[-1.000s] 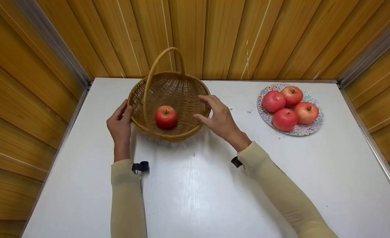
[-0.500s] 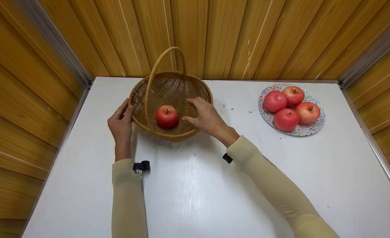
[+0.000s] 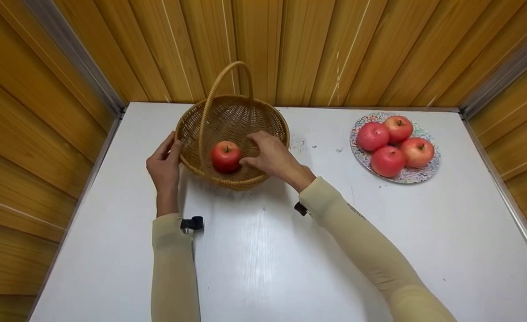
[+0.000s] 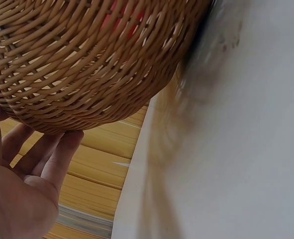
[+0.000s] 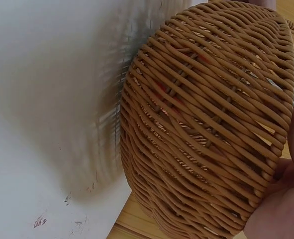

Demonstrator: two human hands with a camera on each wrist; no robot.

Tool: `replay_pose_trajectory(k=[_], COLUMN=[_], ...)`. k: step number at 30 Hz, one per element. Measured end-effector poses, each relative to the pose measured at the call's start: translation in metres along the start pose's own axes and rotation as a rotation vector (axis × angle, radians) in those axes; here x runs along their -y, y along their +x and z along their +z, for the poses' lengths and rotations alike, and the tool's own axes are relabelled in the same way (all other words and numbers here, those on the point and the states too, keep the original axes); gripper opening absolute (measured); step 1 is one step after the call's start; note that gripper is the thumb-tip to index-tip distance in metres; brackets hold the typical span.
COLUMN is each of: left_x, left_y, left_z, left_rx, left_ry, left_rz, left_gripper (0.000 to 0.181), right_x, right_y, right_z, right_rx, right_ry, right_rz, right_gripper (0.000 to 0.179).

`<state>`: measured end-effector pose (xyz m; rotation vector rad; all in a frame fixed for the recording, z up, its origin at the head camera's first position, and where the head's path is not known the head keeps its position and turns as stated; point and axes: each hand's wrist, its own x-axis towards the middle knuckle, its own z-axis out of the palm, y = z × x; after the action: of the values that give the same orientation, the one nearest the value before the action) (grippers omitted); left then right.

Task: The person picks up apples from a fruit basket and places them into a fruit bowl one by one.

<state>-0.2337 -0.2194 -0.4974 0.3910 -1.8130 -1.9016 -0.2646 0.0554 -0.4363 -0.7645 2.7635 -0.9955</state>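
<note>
A round wicker basket (image 3: 234,183) with a tall arched handle stands at the back left of the white table. Inside it lies one red apple (image 3: 226,158), stem up. My left hand (image 3: 164,166) holds the basket's left side, thumb at the rim; in the left wrist view its fingers press the woven wall (image 4: 87,69) from outside. Over the right rim reaches my right hand (image 3: 274,156), thumb and fingers spread apart. Its thumb tip is close beside the apple; whether they touch I cannot tell. The basket wall (image 5: 201,124) hides its fingertips in the right wrist view.
At the back right, a speckled plate (image 3: 417,178) bears several red apples (image 3: 387,162). Wood-patterned panels (image 3: 308,53) rise behind the table and along both sides. The basket's handle (image 3: 207,103) arches high over its opening.
My right hand has moved left, from the basket's right rim to deeper inside, its thumb now beside the apple. The left hand keeps its hold on the basket.
</note>
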Motion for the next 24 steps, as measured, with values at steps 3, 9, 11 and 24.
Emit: replay_pose_trajectory(k=[3, 9, 11, 24], left_x=[0.001, 0.002, 0.002, 0.001], left_y=[0.001, 0.001, 0.000, -0.002], left_z=[-0.001, -0.002, -0.002, 0.001], left_rx=[0.001, 0.008, 0.010, 0.026], left_ry=[0.003, 0.000, 0.003, -0.012], left_rz=[-0.001, 0.023, 0.042, 0.087], left_gripper=[0.035, 0.035, 0.035, 0.033], right_x=[0.002, 0.001, 0.000, -0.010], right_y=[0.005, 0.017, 0.022, 0.041], right_z=[0.002, 0.006, 0.008, 0.023], right_rx=[0.019, 0.041, 0.055, 0.152], right_ry=[-0.003, -0.001, 0.000, 0.022], right_rz=[0.011, -0.008, -0.018, -0.053], right_gripper=[0.074, 0.075, 0.076, 0.079])
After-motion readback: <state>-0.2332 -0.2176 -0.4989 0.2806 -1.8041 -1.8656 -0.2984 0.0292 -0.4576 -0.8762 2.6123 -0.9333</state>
